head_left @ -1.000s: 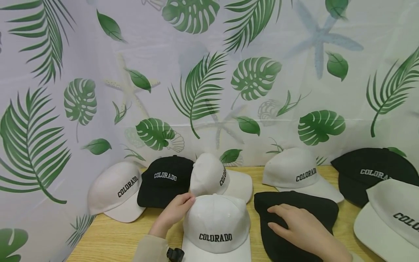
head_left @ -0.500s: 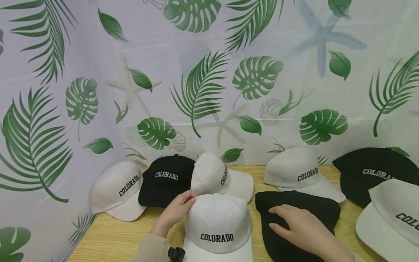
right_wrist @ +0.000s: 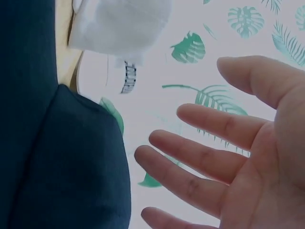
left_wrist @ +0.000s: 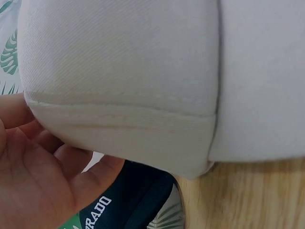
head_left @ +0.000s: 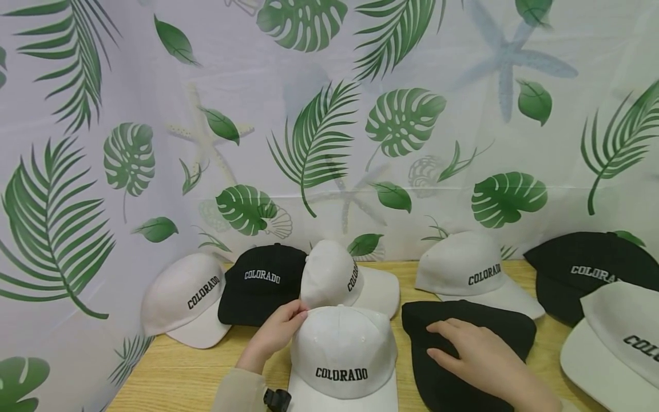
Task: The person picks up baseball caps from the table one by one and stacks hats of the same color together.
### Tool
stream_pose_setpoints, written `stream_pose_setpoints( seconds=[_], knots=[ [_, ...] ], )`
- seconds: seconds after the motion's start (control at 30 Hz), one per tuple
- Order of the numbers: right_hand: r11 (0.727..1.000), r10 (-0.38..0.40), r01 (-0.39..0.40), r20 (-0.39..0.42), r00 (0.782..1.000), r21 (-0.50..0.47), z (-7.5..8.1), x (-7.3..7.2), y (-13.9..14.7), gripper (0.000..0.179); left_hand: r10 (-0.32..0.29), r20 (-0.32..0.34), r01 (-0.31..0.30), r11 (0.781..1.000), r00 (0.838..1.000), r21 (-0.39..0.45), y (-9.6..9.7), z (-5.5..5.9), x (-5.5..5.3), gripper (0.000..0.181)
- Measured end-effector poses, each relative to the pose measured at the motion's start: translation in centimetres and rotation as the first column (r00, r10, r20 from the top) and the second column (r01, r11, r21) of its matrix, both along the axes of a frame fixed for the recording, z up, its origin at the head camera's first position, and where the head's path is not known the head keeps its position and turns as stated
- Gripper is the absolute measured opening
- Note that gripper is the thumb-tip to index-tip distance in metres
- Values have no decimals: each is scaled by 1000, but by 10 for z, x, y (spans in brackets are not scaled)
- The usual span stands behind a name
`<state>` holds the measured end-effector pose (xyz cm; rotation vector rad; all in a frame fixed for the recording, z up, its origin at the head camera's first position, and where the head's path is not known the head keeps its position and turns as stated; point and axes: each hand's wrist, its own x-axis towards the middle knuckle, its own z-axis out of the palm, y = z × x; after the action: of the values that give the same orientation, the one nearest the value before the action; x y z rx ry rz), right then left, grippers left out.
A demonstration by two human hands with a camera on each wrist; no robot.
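Note:
A white cap [head_left: 340,343] with black COLORADO lettering sits at the front middle of the head view, brim towards me. My left hand [head_left: 278,329] holds its back left edge with thumb and bent fingers; in the left wrist view some fingertips [left_wrist: 109,164] show below the cap, others are hidden behind it. A black cap [head_left: 422,372] lies to the right. Over it hovers my right hand [head_left: 476,352], fingers spread and holding nothing; the palm [right_wrist: 267,176] shows in the right wrist view.
Behind stand a pale cap [head_left: 170,297], a black cap [head_left: 257,297], a white cap turned sideways [head_left: 326,274] and another white cap [head_left: 448,266]. At the right are a black cap [head_left: 561,257] and a white cap [head_left: 607,320]. A leaf-print cloth [head_left: 329,46] hangs behind the wooden table [head_left: 170,377].
The view has shifted very slightly. My right hand has moved a little to the right over the black cap; my left hand stays on the white cap.

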<state>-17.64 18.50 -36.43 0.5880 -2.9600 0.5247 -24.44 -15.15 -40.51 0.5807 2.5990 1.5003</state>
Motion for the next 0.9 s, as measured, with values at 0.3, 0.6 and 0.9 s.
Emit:
stream_pose_setpoints(
  seconds=[0.3,0.6,0.9],
  knots=[
    [989,-78,71,-46,996,-130,-2,-25,46,32,8,1,-8,1000,1000,-8,-1,-2,-1,13],
    [981,-166,159,-57,984,-113,-15,-44,86,32,1,-1,-1,1000,1000,4,-2,-3,0,13],
    [969,-219,224,55,974,-108,-32,-53,107,46,-1,-2,1,1000,1000,1,-1,-4,-1,13]
  ],
)
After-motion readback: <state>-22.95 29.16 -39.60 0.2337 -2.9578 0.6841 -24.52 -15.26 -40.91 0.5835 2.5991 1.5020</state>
